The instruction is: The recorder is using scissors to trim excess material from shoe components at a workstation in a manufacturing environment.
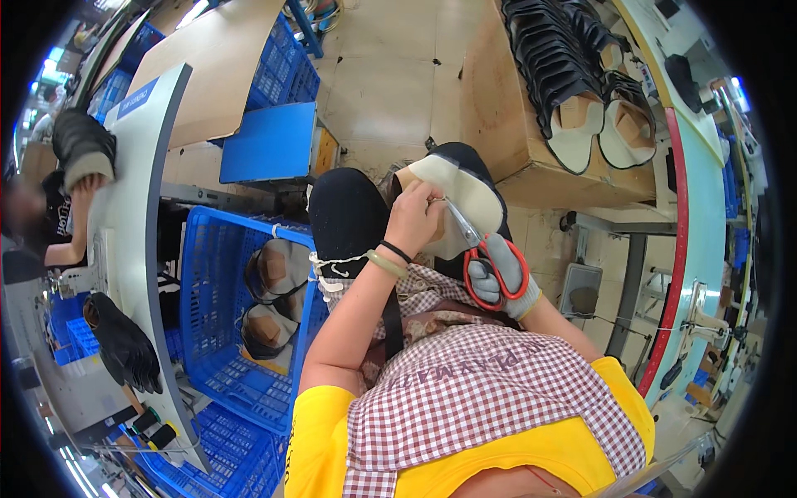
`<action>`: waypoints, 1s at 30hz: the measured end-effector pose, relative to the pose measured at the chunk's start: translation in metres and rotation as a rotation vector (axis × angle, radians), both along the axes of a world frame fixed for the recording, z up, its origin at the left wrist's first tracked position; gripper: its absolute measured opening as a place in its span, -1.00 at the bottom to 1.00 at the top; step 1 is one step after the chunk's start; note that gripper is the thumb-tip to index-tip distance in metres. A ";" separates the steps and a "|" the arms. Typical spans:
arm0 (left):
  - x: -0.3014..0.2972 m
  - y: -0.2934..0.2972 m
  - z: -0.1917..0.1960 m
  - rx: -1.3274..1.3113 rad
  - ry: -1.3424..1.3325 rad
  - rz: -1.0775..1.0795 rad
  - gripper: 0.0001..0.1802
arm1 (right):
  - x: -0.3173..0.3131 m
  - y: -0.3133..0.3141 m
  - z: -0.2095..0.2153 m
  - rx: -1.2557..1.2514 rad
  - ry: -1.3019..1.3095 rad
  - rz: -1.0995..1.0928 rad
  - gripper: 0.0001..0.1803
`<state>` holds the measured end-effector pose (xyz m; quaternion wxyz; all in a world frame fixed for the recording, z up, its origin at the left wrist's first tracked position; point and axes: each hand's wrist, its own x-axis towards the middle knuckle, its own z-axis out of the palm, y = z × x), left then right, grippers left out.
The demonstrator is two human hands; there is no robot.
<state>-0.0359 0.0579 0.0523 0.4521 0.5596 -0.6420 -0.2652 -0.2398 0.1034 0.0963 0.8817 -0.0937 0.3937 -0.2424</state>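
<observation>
Across my knees lies a shoe upper (480, 199) with a cream sole side and a black edge. Over it, my left hand (415, 217) is bare and closed, thumb and forefinger pinched together. What they pinch is too small to make out. My right hand (503, 278), in a grey-and-white glove, grips a pair of scissors (519, 264) with red handles. The metal blades point up and left, their tips close to my left fingertips. A white cord hangs beside my left wrist, from the rim of the blue basket.
A blue basket (193, 274) at my left holds several shoe uppers (270, 328). Stacked black uppers (573, 104) sit on a cardboard box (498, 124) at the far right. Left stands a white table (137, 216), with another person's hand (83, 203) beyond it. A red-edged bench (679, 249) runs along the right.
</observation>
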 end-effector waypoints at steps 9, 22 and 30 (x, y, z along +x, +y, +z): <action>-0.006 0.008 -0.017 0.185 0.328 0.121 -0.95 | 0.000 -0.019 0.006 -0.157 0.265 0.139 -0.72; 0.011 0.007 -0.028 0.378 0.549 0.039 -0.90 | -0.005 -0.031 0.001 -0.286 0.239 0.224 -0.59; 0.011 0.006 -0.021 0.471 0.661 0.032 -0.87 | -0.006 -0.040 0.008 -0.269 0.255 0.264 -0.56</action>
